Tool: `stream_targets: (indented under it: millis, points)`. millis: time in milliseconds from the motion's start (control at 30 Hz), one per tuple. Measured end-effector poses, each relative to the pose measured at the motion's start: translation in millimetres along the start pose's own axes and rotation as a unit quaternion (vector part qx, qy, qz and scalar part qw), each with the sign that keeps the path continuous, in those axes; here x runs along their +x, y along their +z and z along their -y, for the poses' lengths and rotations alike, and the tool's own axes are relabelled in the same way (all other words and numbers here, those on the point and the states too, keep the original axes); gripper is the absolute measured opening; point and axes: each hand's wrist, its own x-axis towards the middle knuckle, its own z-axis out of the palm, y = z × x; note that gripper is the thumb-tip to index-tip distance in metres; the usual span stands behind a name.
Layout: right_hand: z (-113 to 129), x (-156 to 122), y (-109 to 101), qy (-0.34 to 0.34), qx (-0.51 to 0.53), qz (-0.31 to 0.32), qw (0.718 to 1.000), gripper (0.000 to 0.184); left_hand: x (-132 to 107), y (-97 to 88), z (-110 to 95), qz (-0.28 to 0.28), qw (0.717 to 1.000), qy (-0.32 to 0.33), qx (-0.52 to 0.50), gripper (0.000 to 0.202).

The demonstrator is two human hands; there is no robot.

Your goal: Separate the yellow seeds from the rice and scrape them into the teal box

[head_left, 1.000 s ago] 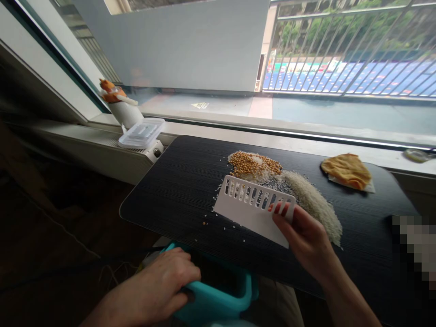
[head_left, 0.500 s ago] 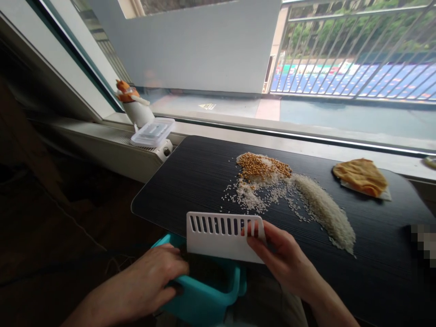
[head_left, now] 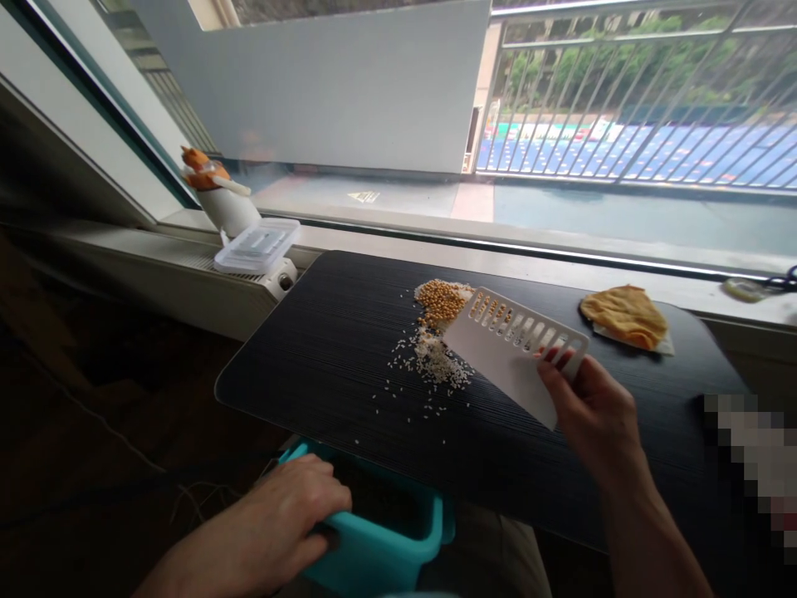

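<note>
Slantwise, the scraper (head_left: 501,359) points lengthwise away leftward from the right hand (head_left: 601,409) pinching it; the left hand (head_left: 297,498) grips the tub (head_left: 383,548).

Tabletop (head_left: 299,349): dark, wood-grained, with rounded corners.
Window (head_left: 374,187): wide glass beyond the far edge, pale frame (head_left: 68,108) slanting at left.
Windowsill (head_left: 374,242): pale ledge along the far edge.
Radiator (head_left: 162,270): pale, grille-topped, beside the far left corner.
Outside: grey wall (head_left: 349,91), metal railing (head_left: 690,83), green trees (head_left: 610,71), blue ground (head_left: 560,158).
Floor (head_left: 93,473): beyond the left edge, lost in shadow.
Light: daylight through the glass, dimmer toward the near edge.
</note>
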Motion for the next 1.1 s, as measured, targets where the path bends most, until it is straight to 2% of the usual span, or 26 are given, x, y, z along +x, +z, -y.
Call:
stream_targets:
  millis: [167,300,467,600,767,900,1000,1100]
  points:
    - [5,0,3,0.033,0.045,0.004,0.998,0.022,1,-0.6,1,0.005,1.0,-0.004,0.004,0.023]
    - [6,1,4,0.047,0.039,-0.012,0.998,0.023,1,-0.5,1,0.01,1.0,-0.005,0.002,0.024]
    - [7,0,4,0.056,0.069,0.02,0.996,0.026,0,0.5,2,0.012,1.0,-0.01,0.007,0.025]
    - [10,0,4,0.069,0.071,0.012,0.995,0.027,1,0.5,2,0.012,1.0,-0.006,0.002,0.024]
    - [8,5,12,0.044,0.053,0.019,0.997,0.027,3,-0.1,2,0.012,1.0,-0.006,0.006,0.025]
    - [8,7,18,0.033,0.077,0.041,0.996,0.027,2,0.4,2,0.017,1.0,-0.012,0.005,0.026]
    - [12,6,17,0.037,0.09,0.064,0.993,0.027,2,0.5,2,0.02,1.0,-0.018,0.003,0.026]
    - [16,5,14,0.037,0.084,0.056,0.994,0.025,2,0.8,2,0.021,1.0,-0.017,0.009,0.026]
